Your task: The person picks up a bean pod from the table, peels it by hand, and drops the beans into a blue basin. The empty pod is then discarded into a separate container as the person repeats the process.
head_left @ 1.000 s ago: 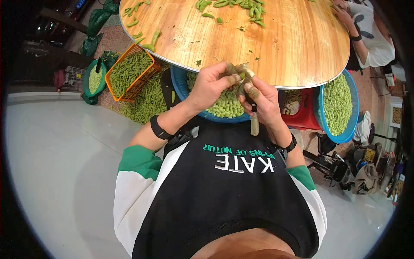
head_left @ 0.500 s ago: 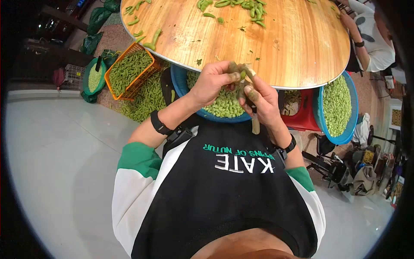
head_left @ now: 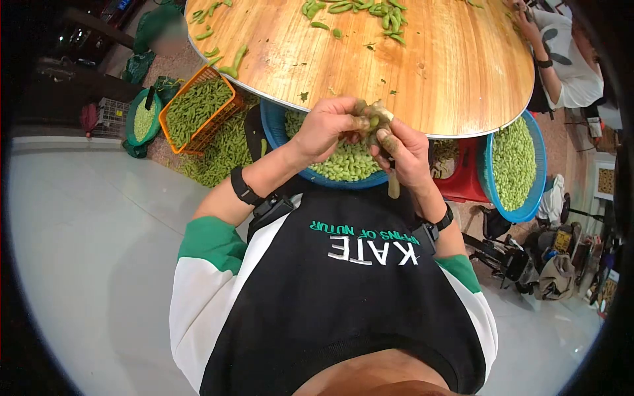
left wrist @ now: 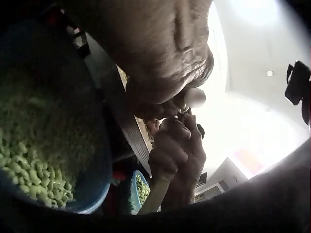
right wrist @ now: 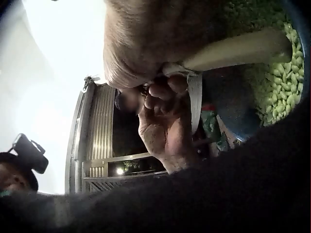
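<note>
My left hand (head_left: 323, 129) pinches a green soybean pod (head_left: 374, 121) between thumb and forefinger, just past the table's near edge. Fingertips of my right hand (head_left: 406, 152) meet it from the other side. That right hand also grips a tool by its pale handle (head_left: 394, 185); in the right wrist view the handle (right wrist: 238, 51) sticks out behind the fist, its working end hidden by the fingers. A pale strip (right wrist: 195, 102) hangs by the fingers there. Below both hands, shelled beans (head_left: 350, 164) fill a blue basin (head_left: 271, 125).
Scattered pods (head_left: 389, 16) lie on the round wooden table (head_left: 449, 79). To the left stand an orange crate (head_left: 210, 132) of pods, a floor pile (head_left: 221, 162) and a green basin (head_left: 156, 125). A red stool (head_left: 472, 168) and another blue basin (head_left: 539, 178) are right; another person (head_left: 571, 72) sits beyond.
Both hands stay together at the same spot, with small finger shifts around the pod. The tool's handle has swung slightly up and to the right.
</note>
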A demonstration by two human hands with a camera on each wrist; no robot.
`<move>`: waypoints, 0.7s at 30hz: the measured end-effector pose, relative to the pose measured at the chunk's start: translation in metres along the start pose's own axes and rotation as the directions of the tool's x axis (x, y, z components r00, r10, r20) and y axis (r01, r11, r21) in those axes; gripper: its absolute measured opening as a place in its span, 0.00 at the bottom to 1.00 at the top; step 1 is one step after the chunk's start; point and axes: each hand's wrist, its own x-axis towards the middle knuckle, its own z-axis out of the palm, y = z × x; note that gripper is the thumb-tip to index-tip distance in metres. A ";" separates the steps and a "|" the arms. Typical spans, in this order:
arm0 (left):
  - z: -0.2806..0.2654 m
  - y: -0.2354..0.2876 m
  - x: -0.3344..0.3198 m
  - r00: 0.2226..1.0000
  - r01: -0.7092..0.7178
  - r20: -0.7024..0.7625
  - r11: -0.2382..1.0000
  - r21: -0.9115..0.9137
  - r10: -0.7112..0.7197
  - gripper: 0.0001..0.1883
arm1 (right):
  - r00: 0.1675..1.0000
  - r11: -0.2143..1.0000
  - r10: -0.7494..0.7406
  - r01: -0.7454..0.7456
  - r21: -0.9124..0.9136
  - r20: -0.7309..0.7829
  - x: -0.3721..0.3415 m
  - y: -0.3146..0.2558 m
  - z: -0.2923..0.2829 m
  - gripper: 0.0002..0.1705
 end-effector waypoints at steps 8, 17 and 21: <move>0.004 0.004 0.000 0.998 0.054 0.015 0.985 0.163 -0.057 0.09 | 0.992 0.997 0.067 -0.062 0.042 -0.108 0.000 -0.002 -0.001 0.15; -0.006 0.005 0.001 0.987 0.091 0.099 0.953 0.290 -0.125 0.07 | 0.979 0.951 0.203 -0.190 0.243 -0.030 0.004 -0.006 -0.004 0.11; -0.001 0.011 -0.001 0.990 0.060 0.102 0.943 0.327 -0.099 0.06 | 0.984 0.956 0.176 -0.166 0.243 -0.018 0.006 -0.004 -0.003 0.07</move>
